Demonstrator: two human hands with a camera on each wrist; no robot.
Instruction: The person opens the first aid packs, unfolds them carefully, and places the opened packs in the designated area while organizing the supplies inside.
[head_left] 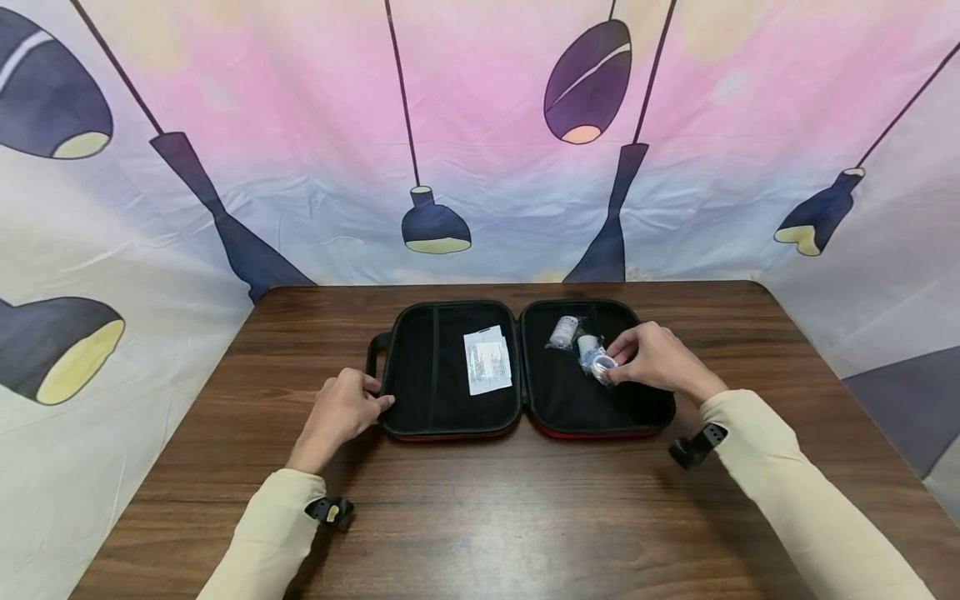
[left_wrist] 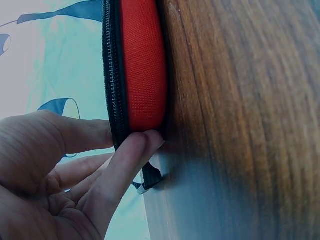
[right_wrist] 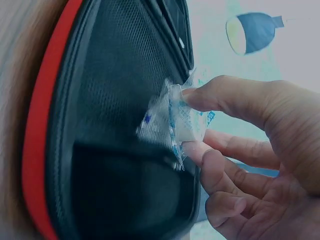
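Note:
A black-lined zip case (head_left: 472,412) with a red outer shell (left_wrist: 145,65) lies unfolded on the table. At its left front corner, my left hand (head_left: 347,410) pinches the edge, one digit at the zipper and another against the red side. Over the right half, my right hand (head_left: 654,360) holds a white bandage roll (right_wrist: 187,120) in clear plastic between thumb and fingers. Two more wrapped white rolls lie in that half: one bandage roll (head_left: 564,332) farther back, another bandage roll (head_left: 588,345) right beside the held one.
White printed packets (head_left: 488,362) lie in the case's left half, near the hinge. A black carry handle (head_left: 375,350) sticks out on the left. The wooden table (head_left: 480,517) ends at a printed cloth backdrop (head_left: 337,167) behind.

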